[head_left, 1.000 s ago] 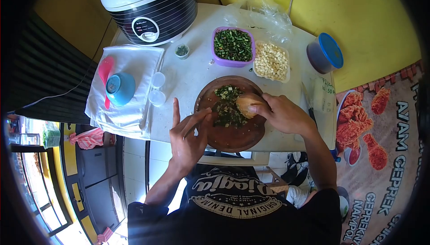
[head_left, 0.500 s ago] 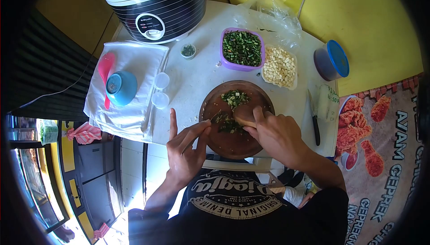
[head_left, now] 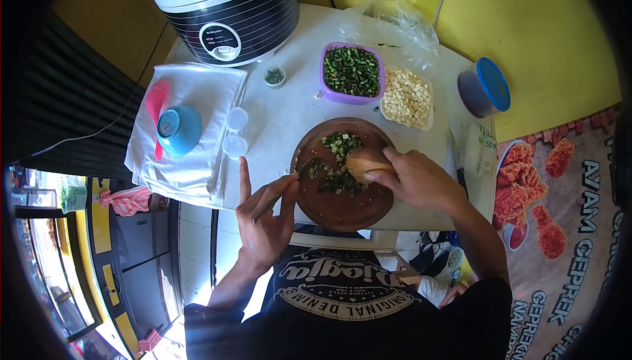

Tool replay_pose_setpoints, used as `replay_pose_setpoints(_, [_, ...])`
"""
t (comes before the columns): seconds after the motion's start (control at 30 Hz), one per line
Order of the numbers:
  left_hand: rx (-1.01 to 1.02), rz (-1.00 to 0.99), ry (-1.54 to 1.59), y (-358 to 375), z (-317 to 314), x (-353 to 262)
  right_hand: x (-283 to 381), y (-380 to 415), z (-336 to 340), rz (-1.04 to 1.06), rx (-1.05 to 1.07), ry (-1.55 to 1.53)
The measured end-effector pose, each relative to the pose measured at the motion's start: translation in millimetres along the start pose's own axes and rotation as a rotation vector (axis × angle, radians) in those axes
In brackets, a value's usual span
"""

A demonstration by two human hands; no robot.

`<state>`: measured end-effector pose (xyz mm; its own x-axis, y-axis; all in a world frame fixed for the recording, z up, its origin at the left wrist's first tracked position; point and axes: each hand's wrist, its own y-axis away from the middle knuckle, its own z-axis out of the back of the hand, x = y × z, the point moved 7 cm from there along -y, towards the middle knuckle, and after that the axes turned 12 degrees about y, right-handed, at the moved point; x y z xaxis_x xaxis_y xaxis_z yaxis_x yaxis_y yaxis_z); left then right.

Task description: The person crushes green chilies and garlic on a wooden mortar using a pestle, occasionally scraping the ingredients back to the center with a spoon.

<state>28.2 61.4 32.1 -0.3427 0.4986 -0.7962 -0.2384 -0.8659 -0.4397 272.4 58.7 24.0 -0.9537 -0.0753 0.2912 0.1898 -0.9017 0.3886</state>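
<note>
Head view looks straight down on a round brown mortar (head_left: 342,208) at the near edge of a white table (head_left: 289,106). Right hand (head_left: 415,179) is wrapped around a wooden pestle (head_left: 363,160), whose head presses into chopped greens (head_left: 339,162) in the dish; the hand hides most of the pestle's handle. Left hand (head_left: 263,218) rests at the mortar's left rim with the forefinger raised and the thumb and other fingers pinched toward the edge; whether they grip anything thin there is too small to tell.

Behind the mortar sit a purple tub (head_left: 352,74) of green pieces and a clear tub (head_left: 407,97) of pale cubes, with a crumpled plastic bag (head_left: 392,18) beyond. A rice cooker (head_left: 227,4) is cut off at the top edge. A blue-lidded jar (head_left: 486,87) stands far right. On a folded cloth (head_left: 187,129) lie a blue bowl (head_left: 176,129) and a pink scoop (head_left: 155,106). Two small clear cups (head_left: 236,131) stand just beside the cloth. A knife (head_left: 461,172) is mostly hidden behind the right wrist.
</note>
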Motion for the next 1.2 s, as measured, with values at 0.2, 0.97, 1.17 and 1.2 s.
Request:
replay_pose_setpoints(0.2, [0.004, 0.024, 0.003, 1, 0, 1, 52, 11, -2, 0.034, -0.146, 0.414])
replay_pose_setpoints(0.97, [-0.02, 0.009, -0.002, 5, -1, 2, 39, 14, -5, -0.04, -0.255, 0.451])
replay_pose_setpoints(1.17, [-0.014, 0.01, -0.009, 4, 0, 5, 48, 8, -7, -0.029, -0.221, 0.441])
replay_pose_setpoints(1.2, [-0.015, 0.015, -0.006, 3, 0, 6, 46, 9, -8, -0.036, -0.205, 0.424])
